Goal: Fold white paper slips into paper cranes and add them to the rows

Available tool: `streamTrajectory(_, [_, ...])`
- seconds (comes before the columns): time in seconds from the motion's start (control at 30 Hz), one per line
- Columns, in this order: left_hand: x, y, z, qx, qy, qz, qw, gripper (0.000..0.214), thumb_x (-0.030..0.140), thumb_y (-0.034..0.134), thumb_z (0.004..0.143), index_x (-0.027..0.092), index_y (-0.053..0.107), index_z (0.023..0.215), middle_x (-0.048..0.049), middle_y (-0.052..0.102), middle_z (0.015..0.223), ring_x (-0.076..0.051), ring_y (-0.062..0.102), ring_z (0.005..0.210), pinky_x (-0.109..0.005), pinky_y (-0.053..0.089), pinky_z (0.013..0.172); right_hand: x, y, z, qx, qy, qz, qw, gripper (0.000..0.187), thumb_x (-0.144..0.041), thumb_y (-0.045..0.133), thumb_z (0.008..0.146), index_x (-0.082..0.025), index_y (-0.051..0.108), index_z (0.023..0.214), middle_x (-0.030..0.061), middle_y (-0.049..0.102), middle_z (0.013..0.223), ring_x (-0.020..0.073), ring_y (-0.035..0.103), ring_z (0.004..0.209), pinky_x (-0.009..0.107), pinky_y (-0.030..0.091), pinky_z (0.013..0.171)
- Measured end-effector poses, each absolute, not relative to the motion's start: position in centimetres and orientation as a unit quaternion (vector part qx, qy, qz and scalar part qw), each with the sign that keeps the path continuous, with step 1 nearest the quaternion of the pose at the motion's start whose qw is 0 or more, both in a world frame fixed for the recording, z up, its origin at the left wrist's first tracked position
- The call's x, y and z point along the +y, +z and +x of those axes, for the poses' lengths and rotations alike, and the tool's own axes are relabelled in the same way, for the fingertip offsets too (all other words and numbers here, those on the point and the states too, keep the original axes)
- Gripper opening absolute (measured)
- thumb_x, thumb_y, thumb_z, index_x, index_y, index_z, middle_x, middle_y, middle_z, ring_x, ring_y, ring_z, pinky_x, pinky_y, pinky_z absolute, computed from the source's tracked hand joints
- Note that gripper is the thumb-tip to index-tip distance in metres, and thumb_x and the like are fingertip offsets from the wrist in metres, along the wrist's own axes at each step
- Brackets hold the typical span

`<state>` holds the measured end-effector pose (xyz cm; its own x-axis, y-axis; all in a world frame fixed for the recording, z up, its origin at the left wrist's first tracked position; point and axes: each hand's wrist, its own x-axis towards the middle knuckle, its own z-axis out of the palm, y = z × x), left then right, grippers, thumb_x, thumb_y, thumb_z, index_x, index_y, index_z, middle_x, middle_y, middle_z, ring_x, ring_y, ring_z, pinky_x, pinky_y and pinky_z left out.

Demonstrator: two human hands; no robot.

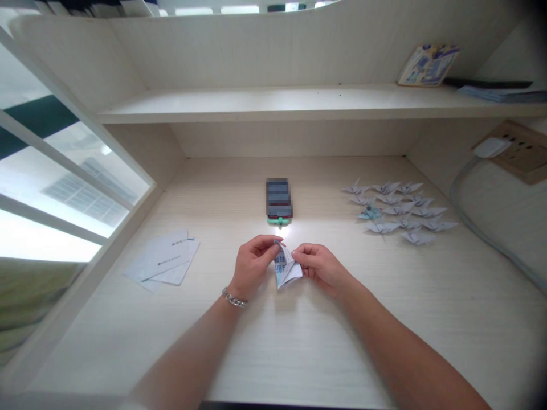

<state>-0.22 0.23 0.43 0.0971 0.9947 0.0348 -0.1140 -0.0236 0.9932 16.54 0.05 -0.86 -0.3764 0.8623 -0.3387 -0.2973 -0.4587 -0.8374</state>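
Both my hands meet at the middle of the desk over a small, partly folded piece of printed paper (287, 269). My left hand (253, 262), with a chain bracelet on its wrist, pinches the paper's upper left edge. My right hand (319, 266) pinches its right side. The folded paper stands slightly raised off the desk (273, 341) between my fingertips. Just behind my hands lies a phone (279, 200) with a green end.
Several folded paper cranes (397, 210) lie in a group at the right. A few flat sheets (164, 261) lie at the left. A shelf (299, 102) spans above, with a booklet (428, 64). A cable and wall socket (513, 151) are at far right.
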Motion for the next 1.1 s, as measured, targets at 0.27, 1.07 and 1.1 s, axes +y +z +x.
streamTrajectory(0.27, [-0.2,0.9,0.0,0.438,0.509,0.538,0.510,0.019,0.028,0.056,0.079,0.014,0.060,0.091,-0.0068,0.065,0.081,-0.014,0.060,0.072,-0.025,0.048,0.066,0.0,-0.6,16.7,-0.341,0.776,-0.386,0.363,0.023,-0.034,0.071,0.065,-0.016,0.058,0.065,-0.0025,0.055,0.055,0.0076,0.046,0.047,0.020,0.035,0.046])
streamTrajectory(1.07, [-0.1,-0.6,0.2,0.465,0.388,0.538,0.586,0.031,0.027,0.054,0.077,0.015,0.063,0.104,-0.0082,0.065,0.097,-0.015,0.060,0.073,-0.025,0.048,0.066,0.0,-1.8,15.7,-0.439,0.632,-0.442,0.461,0.026,-0.039,0.069,0.066,-0.018,0.059,0.078,-0.0017,0.059,0.061,0.0112,0.053,0.051,0.023,0.042,0.047])
streamTrajectory(1.1, [0.1,-0.8,0.1,0.471,0.393,0.541,0.576,0.029,0.025,0.053,0.076,0.015,0.064,0.102,-0.0082,0.066,0.097,-0.015,0.061,0.075,-0.025,0.048,0.068,0.0,-1.8,15.7,-0.449,0.623,-0.443,0.462,0.027,-0.038,0.070,0.066,-0.018,0.058,0.080,-0.0018,0.059,0.062,0.0114,0.054,0.052,0.023,0.042,0.047])
